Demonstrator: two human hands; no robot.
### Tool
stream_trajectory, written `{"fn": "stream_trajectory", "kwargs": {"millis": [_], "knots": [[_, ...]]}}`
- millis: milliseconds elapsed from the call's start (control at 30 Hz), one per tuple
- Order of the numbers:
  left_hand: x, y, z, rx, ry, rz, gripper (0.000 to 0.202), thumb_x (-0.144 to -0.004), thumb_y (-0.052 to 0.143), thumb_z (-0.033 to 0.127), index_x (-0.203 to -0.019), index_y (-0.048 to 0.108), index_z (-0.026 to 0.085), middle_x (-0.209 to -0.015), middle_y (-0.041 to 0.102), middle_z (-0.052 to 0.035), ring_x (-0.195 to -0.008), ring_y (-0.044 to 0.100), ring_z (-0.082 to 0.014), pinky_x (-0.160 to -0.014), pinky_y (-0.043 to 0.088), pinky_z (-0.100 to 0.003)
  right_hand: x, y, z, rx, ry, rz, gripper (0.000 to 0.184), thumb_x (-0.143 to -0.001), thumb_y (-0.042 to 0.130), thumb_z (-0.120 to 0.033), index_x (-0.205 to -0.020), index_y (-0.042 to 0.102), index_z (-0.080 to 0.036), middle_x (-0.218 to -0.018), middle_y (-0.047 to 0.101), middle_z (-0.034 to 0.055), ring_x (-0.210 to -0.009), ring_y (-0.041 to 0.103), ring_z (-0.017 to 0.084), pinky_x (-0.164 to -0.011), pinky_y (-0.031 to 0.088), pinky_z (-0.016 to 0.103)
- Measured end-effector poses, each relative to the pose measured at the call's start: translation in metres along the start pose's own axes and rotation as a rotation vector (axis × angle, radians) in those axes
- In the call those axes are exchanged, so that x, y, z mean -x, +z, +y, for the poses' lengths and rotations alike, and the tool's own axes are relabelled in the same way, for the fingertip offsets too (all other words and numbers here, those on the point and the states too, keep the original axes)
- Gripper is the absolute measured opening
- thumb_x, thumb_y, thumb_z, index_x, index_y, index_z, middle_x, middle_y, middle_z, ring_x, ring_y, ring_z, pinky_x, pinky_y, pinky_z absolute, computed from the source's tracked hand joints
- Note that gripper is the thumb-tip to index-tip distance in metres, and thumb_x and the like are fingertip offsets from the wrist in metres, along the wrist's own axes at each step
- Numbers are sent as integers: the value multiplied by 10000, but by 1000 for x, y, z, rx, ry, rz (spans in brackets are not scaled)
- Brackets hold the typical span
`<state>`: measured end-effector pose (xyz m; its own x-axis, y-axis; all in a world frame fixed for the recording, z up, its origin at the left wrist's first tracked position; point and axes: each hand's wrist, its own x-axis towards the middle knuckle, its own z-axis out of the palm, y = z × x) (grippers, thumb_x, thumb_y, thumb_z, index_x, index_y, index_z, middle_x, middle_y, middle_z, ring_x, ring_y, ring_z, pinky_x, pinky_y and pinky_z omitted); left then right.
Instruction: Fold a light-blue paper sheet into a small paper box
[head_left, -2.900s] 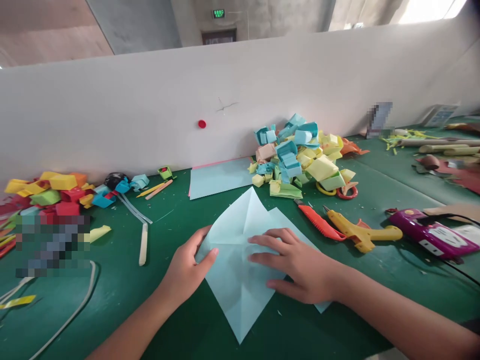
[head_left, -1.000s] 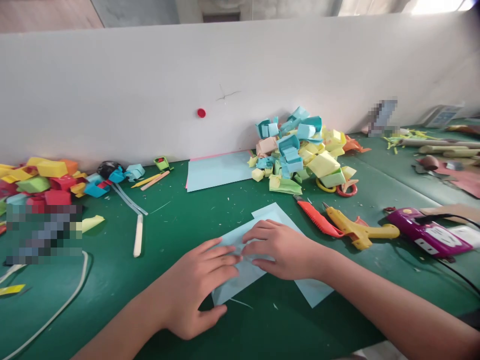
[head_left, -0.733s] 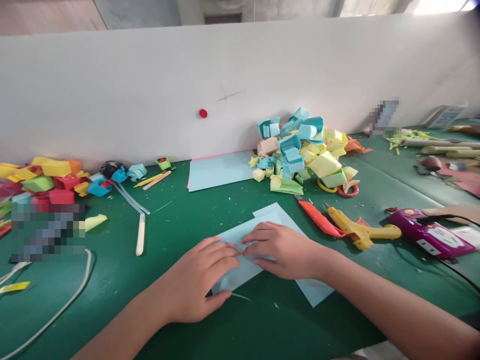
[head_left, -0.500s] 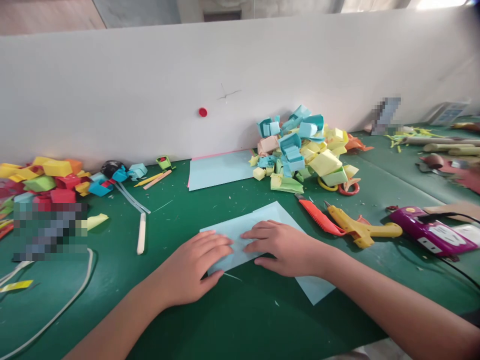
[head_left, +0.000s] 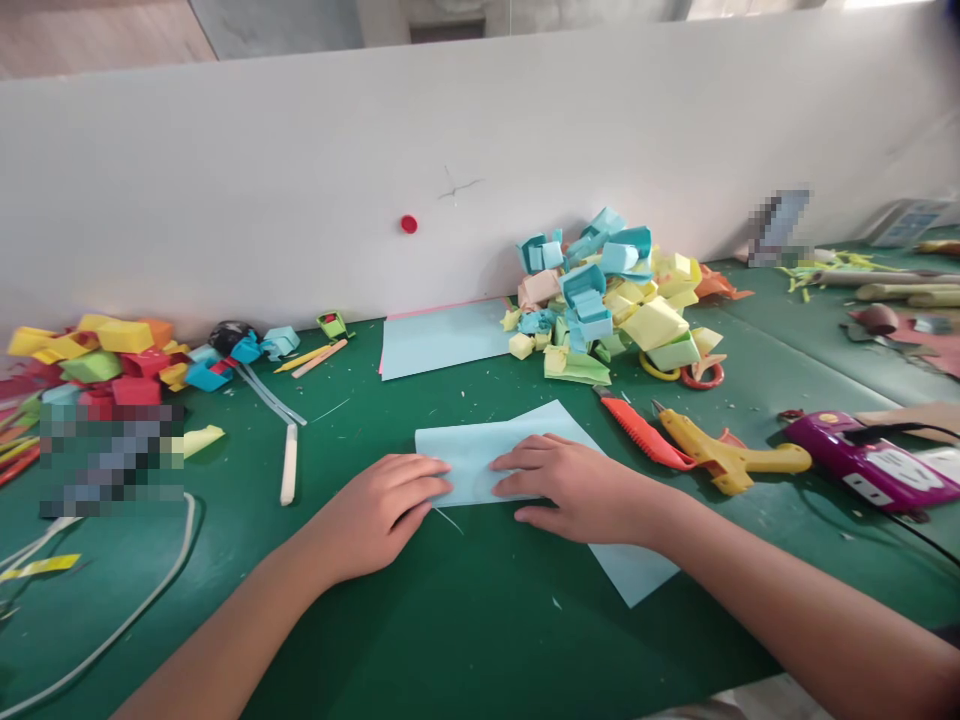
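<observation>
A light blue paper lies in front of me, its left part a folded-looking strip. Past my right hand a slanting blue part sticks out. I cannot tell whether this is one sheet or two. Over the strip's left end lie the fingers of my left hand, close together and stretched out, the thumb by the near edge. My right hand rests flat on the paper's middle, fingers a little spread, thumb apart near the lower edge. Both hands cover parts of the paper.
Right of the paper lie an orange-red cutter, a yellow glue gun and a purple power strip. Folded paper pieces are heaped behind. A glue stick, more paper pieces and a white cable are left.
The strip's left end has swung away from me, so its near edge lies straighter. My left hand has slid back to the strip's left end; my right hand has hardly moved.
</observation>
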<state>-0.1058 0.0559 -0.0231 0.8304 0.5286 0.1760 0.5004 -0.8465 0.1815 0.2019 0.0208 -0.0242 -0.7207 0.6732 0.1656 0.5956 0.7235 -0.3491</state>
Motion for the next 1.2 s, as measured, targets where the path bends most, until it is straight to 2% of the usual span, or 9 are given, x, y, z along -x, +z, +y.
{"fn": "stream_trajectory", "kwargs": {"millis": [167, 333, 733, 1200], "knots": [[4, 1, -14, 78, -45, 1, 422, -994, 389, 103, -1193, 717, 277, -1357, 662, -7, -1259, 595, -215, -1041, 529, -379, 1, 1, 3, -20, -6, -11, 306, -962, 606, -298, -1244, 698, -218, -1405, 630, 81, -1264, 567, 275, -1111, 402, 488], [4, 3, -23, 82, -57, 25, 394, -981, 426, 112, -1126, 754, 275, -1312, 690, -1, -1221, 613, -227, -1010, 542, -386, 1, 0, 4, -38, -7, 0, 284, -948, 627, -279, -1213, 712, -221, -1388, 643, 87, -1253, 580, 274, -1105, 407, 483], [2, -2, -22, 70, -21, 57, 355, -955, 476, 112, -1075, 772, 268, -1212, 741, -14, -1135, 664, -224, -974, 554, -385, 3, 0, 3, -31, -16, -5, 260, -959, 615, -280, -1193, 713, -223, -1380, 649, 77, -1242, 573, 277, -1089, 419, 479], [3, -2, -23, 59, -21, 74, 381, -955, 446, 98, -1049, 777, 263, -1199, 747, -12, -1112, 670, -218, -954, 552, -381, 1, -1, 1, -42, -22, 0, 261, -962, 601, -270, -1191, 712, -210, -1376, 647, 90, -1238, 572, 277, -1091, 416, 490]]}}
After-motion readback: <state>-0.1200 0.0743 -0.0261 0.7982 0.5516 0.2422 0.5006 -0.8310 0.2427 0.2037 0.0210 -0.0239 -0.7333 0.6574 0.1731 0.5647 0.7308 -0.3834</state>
